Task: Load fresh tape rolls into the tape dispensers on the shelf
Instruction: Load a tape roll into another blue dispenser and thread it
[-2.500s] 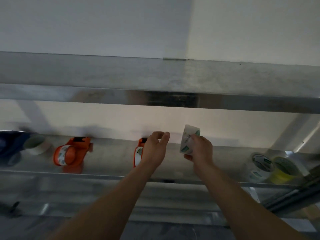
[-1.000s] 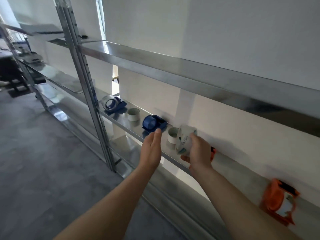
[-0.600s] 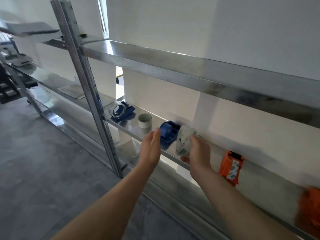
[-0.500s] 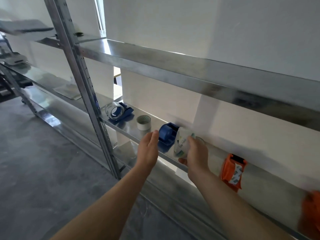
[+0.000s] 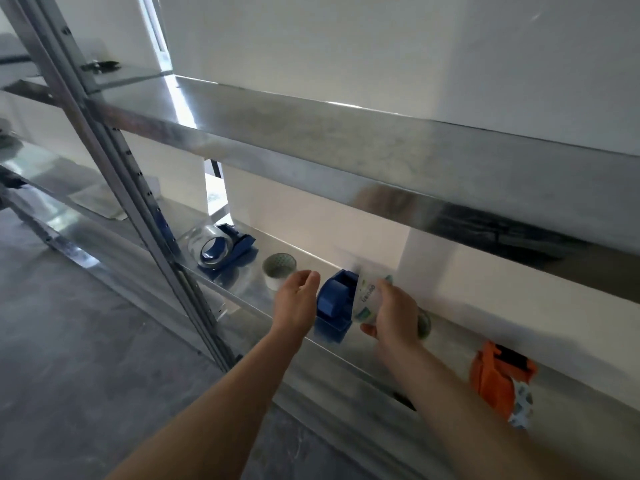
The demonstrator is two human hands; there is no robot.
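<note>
A blue tape dispenser (image 5: 334, 303) with a bare spool sits on the metal shelf (image 5: 242, 296) between my hands. My right hand (image 5: 394, 315) grips a wrapped white-and-green tape roll (image 5: 367, 296), held on edge just right of that dispenser. My left hand (image 5: 298, 301) hovers open at the dispenser's left side, fingers together, close to it. Another roll (image 5: 424, 323) is partly hidden behind my right hand.
Further left stand a loose tape roll (image 5: 280, 270) and a blue dispenser (image 5: 221, 247) loaded with clear tape. An orange dispenser (image 5: 502, 377) with tape sits at the right. A steel upright (image 5: 117, 174) crosses the left; an upper shelf (image 5: 346, 140) overhangs.
The view has swung left along the shelf from the orange dispensers to the blue one. Both hands have closed in on the blue dispenser, my right still holding the roll.
</note>
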